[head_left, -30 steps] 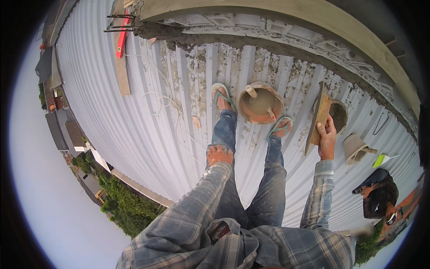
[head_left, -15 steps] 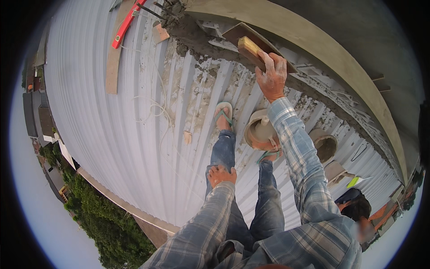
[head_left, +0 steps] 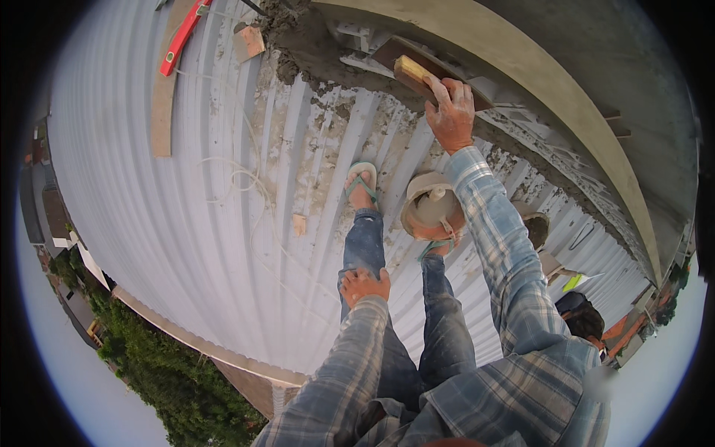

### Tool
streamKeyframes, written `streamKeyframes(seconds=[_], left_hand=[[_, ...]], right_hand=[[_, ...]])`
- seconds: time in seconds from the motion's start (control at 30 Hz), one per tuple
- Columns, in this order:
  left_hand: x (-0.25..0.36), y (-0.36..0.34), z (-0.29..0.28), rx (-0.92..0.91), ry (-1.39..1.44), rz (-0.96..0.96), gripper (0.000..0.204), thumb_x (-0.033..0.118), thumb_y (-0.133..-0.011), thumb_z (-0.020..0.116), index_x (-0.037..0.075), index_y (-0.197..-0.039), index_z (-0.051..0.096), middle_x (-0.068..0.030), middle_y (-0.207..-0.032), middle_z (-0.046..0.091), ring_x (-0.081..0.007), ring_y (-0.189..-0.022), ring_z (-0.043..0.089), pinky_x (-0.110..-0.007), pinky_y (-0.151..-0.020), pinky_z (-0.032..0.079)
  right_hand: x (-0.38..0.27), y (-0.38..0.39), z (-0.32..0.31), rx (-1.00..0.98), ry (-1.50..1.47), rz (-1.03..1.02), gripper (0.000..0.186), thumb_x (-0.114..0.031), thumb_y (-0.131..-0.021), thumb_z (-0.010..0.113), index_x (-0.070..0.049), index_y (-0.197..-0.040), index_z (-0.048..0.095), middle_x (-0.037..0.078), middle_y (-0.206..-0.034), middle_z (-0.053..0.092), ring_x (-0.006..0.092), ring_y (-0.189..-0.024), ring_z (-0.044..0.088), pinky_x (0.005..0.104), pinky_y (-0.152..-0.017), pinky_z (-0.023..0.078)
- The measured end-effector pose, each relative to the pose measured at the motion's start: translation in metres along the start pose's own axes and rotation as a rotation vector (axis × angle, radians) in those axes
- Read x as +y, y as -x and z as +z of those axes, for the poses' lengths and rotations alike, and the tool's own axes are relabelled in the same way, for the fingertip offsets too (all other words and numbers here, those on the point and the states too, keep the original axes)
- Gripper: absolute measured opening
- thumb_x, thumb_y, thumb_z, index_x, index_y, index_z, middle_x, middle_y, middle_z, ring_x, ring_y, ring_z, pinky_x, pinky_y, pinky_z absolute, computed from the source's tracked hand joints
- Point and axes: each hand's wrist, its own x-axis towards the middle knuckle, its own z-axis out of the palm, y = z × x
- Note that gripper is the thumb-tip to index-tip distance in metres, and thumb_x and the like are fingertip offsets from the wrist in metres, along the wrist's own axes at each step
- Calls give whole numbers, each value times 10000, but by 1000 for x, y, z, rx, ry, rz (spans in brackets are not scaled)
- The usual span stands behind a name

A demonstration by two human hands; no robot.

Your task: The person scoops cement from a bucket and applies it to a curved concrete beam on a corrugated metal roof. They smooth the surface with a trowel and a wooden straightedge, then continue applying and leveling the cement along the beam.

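My right hand (head_left: 450,112) grips the pale wooden handle of a float (head_left: 412,74), whose dark board lies against the underside of the curved concrete edge, beside rough wet mortar (head_left: 294,45). My left hand (head_left: 363,287) rests on my left leg just below my knee or on it, fingers spread and holding nothing. A round bucket (head_left: 427,216) of grey watery liquid, with a tool handle in it, sits by my sandalled feet. A second bucket (head_left: 536,231) is partly hidden behind my right sleeve.
I am on a mortar-spattered corrugated roof (head_left: 156,223). At upper left lie a red level (head_left: 175,45), a plank (head_left: 164,123), cord and a board scrap (head_left: 249,42). Another person (head_left: 581,320) is at lower right. The roof's edge (head_left: 194,339) drops toward trees and buildings.
My right hand has raised the float from beside the buckets to the curved concrete edge. The view has turned slightly. My left hand stays on my leg.
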Motion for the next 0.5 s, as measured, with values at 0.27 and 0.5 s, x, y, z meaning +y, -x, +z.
streamKeyframes(seconds=[0.27, 0.5], left_hand=[[5, 2, -7, -89, 6, -53, 702, 609, -896, 522, 49, -1308, 620, -189, -1333, 557, -325, -1302, 484, -448, -1121, 334], [8, 7, -5, -77, 33, -52, 700, 611, -896, 523, 47, -1298, 618, -187, -1336, 556, -331, -1298, 488, -461, -1124, 331]], right_hand=[[-18, -84, -141, -134, -81, 120, 496, -183, -820, 755, -109, -1293, 625, 102, -1142, 640, 310, -1020, 577, 420, -893, 495], [22, -148, -141, -389, 93, -143, 471, -213, -869, 692, -165, -1331, 612, 37, -1169, 649, 282, -1054, 563, 414, -938, 492]])
